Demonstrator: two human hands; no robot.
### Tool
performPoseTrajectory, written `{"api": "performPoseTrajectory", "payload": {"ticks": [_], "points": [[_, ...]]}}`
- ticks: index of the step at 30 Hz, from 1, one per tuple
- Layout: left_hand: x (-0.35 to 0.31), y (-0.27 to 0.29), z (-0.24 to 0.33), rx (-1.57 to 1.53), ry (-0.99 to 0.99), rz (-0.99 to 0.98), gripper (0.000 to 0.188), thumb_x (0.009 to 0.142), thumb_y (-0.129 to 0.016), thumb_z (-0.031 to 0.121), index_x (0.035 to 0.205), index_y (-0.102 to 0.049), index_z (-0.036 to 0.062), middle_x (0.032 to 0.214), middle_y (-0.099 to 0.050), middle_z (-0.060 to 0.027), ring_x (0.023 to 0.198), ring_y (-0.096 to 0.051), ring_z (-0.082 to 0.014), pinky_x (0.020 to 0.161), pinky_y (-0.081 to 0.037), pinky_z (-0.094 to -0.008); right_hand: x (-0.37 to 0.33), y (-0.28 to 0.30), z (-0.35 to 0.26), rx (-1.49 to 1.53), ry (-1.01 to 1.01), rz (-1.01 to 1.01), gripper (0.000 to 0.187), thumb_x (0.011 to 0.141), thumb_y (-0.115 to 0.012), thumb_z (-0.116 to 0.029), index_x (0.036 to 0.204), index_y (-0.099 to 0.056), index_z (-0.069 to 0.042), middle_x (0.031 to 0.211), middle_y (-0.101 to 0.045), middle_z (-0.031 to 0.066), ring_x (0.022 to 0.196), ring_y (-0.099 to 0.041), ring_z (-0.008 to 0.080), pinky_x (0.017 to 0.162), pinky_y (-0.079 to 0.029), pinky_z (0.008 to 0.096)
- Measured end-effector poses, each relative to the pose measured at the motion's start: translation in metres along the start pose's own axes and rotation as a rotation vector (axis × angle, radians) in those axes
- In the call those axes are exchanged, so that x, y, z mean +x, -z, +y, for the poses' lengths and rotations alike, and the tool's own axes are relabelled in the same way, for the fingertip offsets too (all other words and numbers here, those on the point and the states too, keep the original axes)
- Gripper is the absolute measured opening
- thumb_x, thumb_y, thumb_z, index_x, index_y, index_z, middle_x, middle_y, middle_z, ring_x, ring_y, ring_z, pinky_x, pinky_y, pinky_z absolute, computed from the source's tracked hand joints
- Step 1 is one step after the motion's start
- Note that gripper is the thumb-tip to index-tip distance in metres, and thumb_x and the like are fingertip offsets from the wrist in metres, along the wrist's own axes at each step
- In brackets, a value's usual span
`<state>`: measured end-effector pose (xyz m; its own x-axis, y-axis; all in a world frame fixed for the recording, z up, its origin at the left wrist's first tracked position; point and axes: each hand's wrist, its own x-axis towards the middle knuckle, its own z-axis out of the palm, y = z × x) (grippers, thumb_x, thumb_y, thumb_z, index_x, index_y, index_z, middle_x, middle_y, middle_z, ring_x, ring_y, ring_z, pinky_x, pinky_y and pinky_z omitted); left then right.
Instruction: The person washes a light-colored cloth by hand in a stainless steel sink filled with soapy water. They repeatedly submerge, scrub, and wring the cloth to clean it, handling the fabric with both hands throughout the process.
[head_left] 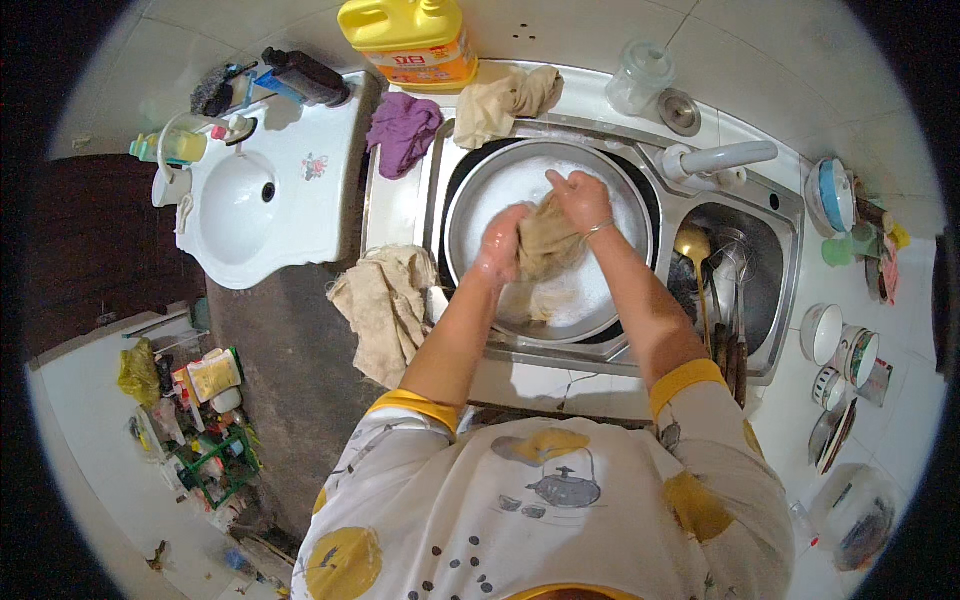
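Note:
A tan cloth (550, 238) is held between my two hands over a round metal basin (462, 240) full of white suds. My left hand (503, 243) grips its left side, wet and with foam on the wrist. On the upper right of the cloth, my right hand (582, 203) is closed, a bracelet round its wrist. Part of the cloth hangs down, and a pale piece of fabric shows in the suds nearer me. The basin rests in the left bowl of a steel double sink (433, 200).
Beige cloths (380, 305) lie left of the basin; a purple cloth (402, 132) and cream cloth (508, 103) lie behind it. A yellow jug (410, 45) stands at the back. Right are a grey faucet (725, 158), a ladle (693, 245) and several bowls (822, 333). A white washbasin (235, 240) stands left.

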<state>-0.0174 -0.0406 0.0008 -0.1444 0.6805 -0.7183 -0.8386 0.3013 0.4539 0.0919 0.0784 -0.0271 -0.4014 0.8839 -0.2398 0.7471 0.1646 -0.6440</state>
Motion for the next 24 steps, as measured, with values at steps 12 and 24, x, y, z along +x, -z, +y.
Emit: {"api": "performPoseTrajectory", "payload": {"ticks": [12, 24], "points": [[0.051, 0.053, -0.010, 0.993, 0.018, 0.154, 0.022, 0.073, -0.056, 0.022, 0.079, -0.058, 0.0000, 0.067, -0.057, -0.0117, 0.065, -0.056, -0.0228, 0.061, -0.045, -0.0336, -0.012, -0.049, 0.087, 0.160, -0.297, -0.136, 0.033, 0.074, -0.054, -0.021, 0.091, -0.056, 0.006, 0.087, -0.059, 0.0237, 0.085, -0.056, 0.0349, 0.079, -0.042, 0.0387], [0.017, 0.035, 0.011, 0.267, 0.261, -0.634, 0.061, 0.070, -0.059, 0.009, 0.125, -0.032, 0.0058, 0.110, -0.051, -0.0159, 0.092, -0.057, -0.0247, 0.076, -0.049, -0.0325, -0.040, 0.064, -0.032, 1.412, 0.030, -0.488, 0.042, 0.079, -0.038, -0.019, 0.115, -0.046, 0.002, 0.109, -0.053, 0.0125, 0.096, -0.053, 0.0227, 0.088, -0.039, 0.0319]]}}
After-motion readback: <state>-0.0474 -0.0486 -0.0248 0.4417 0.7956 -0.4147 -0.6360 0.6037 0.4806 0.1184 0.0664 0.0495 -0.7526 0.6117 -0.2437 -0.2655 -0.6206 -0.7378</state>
